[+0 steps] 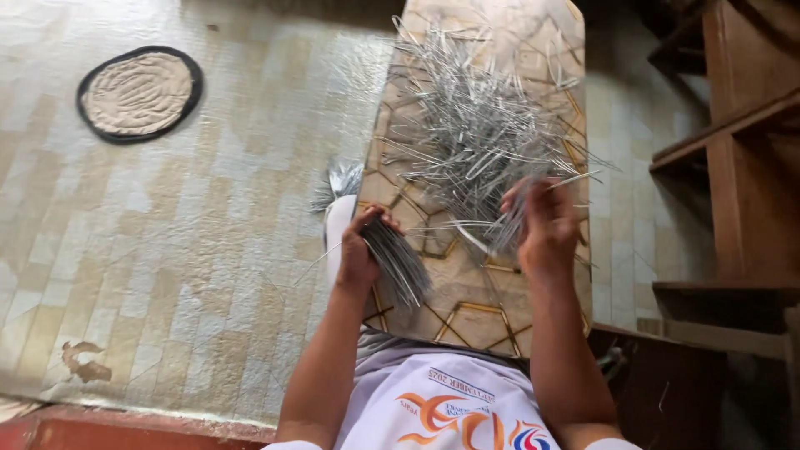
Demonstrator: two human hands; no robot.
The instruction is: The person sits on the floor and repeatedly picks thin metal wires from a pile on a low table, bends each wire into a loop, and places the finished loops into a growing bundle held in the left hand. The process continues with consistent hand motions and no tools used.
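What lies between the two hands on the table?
In the head view, bare patterned table top lies between the left hand, holding a wire bundle, and the right hand.

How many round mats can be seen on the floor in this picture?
1. The round mat, beige with a dark border, lies on the tiled floor at upper left, far from both hands. Others may lie outside the view.

Left hand (358,254) fisted, right hand (546,229) raised, blurred, forearms extended forward

No packages, labels, signs or screens.
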